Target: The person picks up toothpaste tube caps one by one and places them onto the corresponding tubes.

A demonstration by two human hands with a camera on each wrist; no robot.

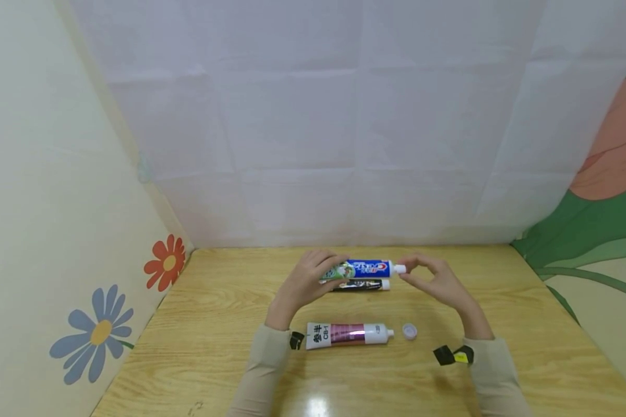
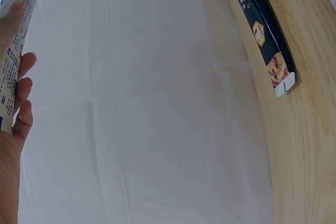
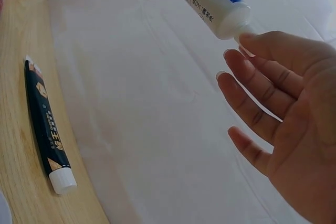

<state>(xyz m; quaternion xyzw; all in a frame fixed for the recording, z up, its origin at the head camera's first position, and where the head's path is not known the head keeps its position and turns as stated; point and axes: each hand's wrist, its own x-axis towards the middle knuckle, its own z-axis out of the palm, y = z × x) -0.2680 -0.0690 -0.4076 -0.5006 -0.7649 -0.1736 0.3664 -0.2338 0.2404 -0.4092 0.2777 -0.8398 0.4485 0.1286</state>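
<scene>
so the biggest thing here is a creased white cloth [image 1: 292,116] hanging across the back. the left wall [image 1: 31,202] is cream with a painted blue flower [image 1: 101,333] and a smaller red flower [image 1: 167,263], and the right wall [image 1: 621,307] has big green leaves and salmon shapes on it. below that there's the surface [image 1: 214,301], pale yellowish wood grain, kinda shiny, with a bright glare spot near the front edge of the view.

two hands in beige sleeves are out over it. the left hand [image 1: 309,279] has its fingers wrapped round a blue-and-green tube [image 1: 365,269], held up off the surface near the back. its long axis runs left to right, pretty much level in the head view, white end [image 1: 399,269] pointing right. the right hand [image 1: 442,281] pinches that end, other fingers loosely spread. can't tell if it's a cap or a bare nozzle.

closer in, a purple-and-white tube [image 1: 347,334] lies flat, nozzle pointing right too. the black tube [image 1: 365,285] lies further back, roughly parallel, white cap to the right. smallest is a loose round cap [image 1: 409,331] just beside the purple-and-white tube's nozzle.
</scene>
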